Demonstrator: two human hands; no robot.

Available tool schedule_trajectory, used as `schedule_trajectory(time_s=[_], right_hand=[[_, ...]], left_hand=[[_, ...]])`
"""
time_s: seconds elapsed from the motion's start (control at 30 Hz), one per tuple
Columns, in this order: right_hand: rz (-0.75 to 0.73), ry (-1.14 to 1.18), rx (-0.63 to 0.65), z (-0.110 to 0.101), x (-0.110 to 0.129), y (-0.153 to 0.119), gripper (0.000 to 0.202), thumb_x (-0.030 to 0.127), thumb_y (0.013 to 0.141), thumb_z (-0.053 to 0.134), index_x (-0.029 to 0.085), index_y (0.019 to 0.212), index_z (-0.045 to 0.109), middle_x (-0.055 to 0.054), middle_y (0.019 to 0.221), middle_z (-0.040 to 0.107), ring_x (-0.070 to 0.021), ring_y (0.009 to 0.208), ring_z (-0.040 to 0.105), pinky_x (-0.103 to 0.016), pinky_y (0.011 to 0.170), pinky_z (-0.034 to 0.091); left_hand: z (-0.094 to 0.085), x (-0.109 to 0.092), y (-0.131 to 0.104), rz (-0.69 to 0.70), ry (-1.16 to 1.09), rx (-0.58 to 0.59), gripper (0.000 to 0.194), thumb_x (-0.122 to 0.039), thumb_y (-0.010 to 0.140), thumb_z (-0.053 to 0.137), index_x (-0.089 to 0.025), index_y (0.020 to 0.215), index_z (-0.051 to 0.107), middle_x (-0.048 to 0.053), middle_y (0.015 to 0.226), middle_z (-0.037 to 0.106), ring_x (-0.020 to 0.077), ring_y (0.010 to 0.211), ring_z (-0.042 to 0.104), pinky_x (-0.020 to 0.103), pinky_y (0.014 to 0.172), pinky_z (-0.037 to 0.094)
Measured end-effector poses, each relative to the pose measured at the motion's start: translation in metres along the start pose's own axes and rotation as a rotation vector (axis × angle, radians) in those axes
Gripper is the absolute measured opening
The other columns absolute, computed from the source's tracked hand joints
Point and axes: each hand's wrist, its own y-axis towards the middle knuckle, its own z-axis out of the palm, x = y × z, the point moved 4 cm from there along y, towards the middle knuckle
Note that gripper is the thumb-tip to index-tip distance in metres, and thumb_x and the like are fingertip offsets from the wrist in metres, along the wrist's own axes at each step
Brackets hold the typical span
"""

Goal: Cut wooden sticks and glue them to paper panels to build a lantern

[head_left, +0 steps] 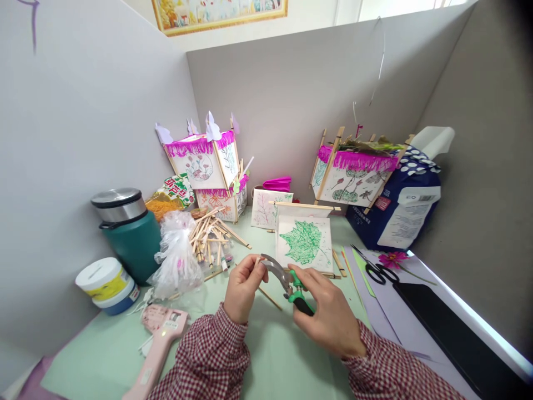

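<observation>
Centre: one pair of green-handled pruners (pixel 286 279) was gripped in the right hand (pixel 331 314); one pale stick end (pixel 257 260) was pinched by the left hand (pixel 242 288) near the blade tips. One glue gun (pixel 158 347) was noted lower left, one scissors pair (pixel 378 273) right.

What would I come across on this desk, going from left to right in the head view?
Stacked tubs → plastic bag → left hand → leaf drawing → scissors.
</observation>
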Motion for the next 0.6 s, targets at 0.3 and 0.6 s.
schedule_trajectory(time_s=[0.3,0.6], right_hand=[[-0.011,0.017,-0.006,-0.003,0.002,0.000,0.070,0.012,0.060,0.051,0.024,0.128,0.044,-0.006,0.110,0.056,-0.0244,0.102,0.053,-0.040,0.087,0.045],[0.021,0.039,0.078,-0.003,0.002,0.000,0.070,0.011,0.058,0.050,0.023,0.127,0.045,-0.007,0.111,0.057,-0.0244,0.101,0.054,-0.039,0.086,0.045]], left_hand=[[-0.001,-0.004,-0.001,0.026,0.049,-0.033,0.027,-0.042,0.079,0.054,-0.016,0.082,0.058,-0.003,0.057,0.046,0.0060,0.046,0.030,0.020,0.043,0.022],[-0.003,-0.011,-0.003,0.108,0.172,-0.069,0.025,-0.038,0.081,0.052,-0.016,0.069,0.054,-0.002,0.058,0.048,0.0092,0.053,0.037,0.021,0.052,0.029]])
